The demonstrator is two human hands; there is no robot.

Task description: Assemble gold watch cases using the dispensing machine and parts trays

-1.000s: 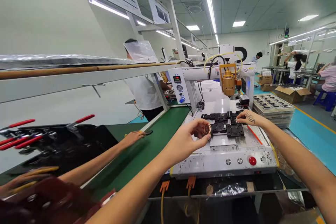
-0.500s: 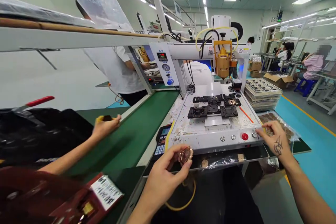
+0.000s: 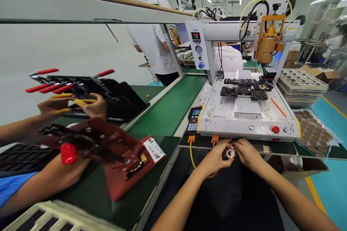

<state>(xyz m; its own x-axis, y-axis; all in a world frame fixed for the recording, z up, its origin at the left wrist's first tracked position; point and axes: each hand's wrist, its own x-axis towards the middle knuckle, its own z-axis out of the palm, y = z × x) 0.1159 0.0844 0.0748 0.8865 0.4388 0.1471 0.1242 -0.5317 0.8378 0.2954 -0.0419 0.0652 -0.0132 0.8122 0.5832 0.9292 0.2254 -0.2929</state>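
1. L hand (image 3: 215, 159) grips round metal part (image 3: 230, 153) btwn thumb & fingers, ring face turned up twd camera.
2. R hand (image 3: 251, 157) is right beside it, fingers bent in close to the part's edge; can't tell if they grip anything.
3. Part is held in front of the white machine (image 3: 241, 124), off its base, nr the bench edge.
4. On machine bed: blk fixture blocks (image 3: 245, 92) w/ a small gold-toned round piece (image 3: 262, 87) at R end; orange-red stick (image 3: 278, 107) lies R of them.
5. Gold-colored head (image 3: 267, 47) hangs above the bed.
6. R of machine: stacked trays (image 3: 302, 85), clear bag of brown discs (image 3: 314, 133). L: keypad unit (image 3: 194, 120).
7. Far L: co-worker's hands (image 3: 96, 107) w/ yellow finger covers, nr red-handled clamps (image 3: 63, 88); dk-red press (image 3: 115, 175) closer in.
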